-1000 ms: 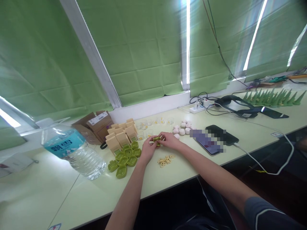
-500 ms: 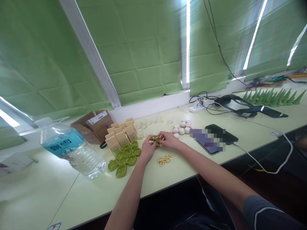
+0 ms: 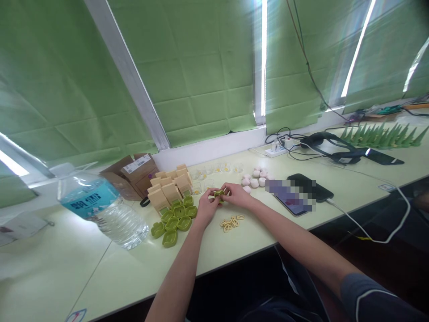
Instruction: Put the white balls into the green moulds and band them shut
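A small green plastic cup (image 3: 219,193) is pinched between the fingertips of my left hand (image 3: 207,207) and my right hand (image 3: 237,196), just over the table. The fingers hide much of it, and a bit of pink shows beneath. To the left lie several matching green cups (image 3: 172,224), a few of them flower-shaped. Cream-yellow loops (image 3: 231,222) form a small pile in front of my hands. Beyond my right hand sit several pale pink rounded pieces (image 3: 254,183). Clear little cups with yellow bits (image 3: 217,168) line the back.
Beige upright blocks (image 3: 171,192) and an open cardboard box (image 3: 137,176) stand back left, beside a large water bottle (image 3: 103,210). Two phones (image 3: 310,188), a white cable (image 3: 372,239), a power strip (image 3: 276,151), a black headset (image 3: 335,150) and green spiky pieces (image 3: 382,136) are on the right.
Both hands stay in nearly the same place around the green cup, with only a slight shift of the fingers. The things on the table have not moved.
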Demonstrator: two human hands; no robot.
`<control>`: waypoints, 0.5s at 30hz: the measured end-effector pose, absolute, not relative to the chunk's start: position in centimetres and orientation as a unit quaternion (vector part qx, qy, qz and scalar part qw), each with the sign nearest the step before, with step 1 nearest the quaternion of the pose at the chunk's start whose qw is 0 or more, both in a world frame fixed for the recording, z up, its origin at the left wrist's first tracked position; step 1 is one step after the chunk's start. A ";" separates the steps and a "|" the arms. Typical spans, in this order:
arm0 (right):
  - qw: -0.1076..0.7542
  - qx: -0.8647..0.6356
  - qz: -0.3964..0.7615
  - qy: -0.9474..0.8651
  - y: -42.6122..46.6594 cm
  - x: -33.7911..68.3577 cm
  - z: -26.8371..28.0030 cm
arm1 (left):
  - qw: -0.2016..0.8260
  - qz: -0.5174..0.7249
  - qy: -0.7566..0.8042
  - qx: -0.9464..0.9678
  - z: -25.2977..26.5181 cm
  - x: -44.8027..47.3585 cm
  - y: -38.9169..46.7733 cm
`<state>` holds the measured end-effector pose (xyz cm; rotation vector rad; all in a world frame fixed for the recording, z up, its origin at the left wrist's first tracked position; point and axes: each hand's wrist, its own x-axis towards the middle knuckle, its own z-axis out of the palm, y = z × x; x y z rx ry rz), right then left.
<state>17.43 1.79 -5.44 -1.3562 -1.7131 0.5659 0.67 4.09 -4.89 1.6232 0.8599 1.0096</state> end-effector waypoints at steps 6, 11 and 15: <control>0.430 -0.543 0.230 -0.683 1.9 17.4 -5.5 | 0.495 0.412 0.361 0.674 -4.9 0.6 4.1; 0.428 -0.543 0.228 -0.686 2.1 17.5 -5.7 | 0.491 0.412 0.360 0.678 -5.1 0.6 4.3; 0.429 -0.542 0.225 -0.687 2.1 17.5 -5.8 | 0.492 0.410 0.358 0.680 -5.2 0.6 4.3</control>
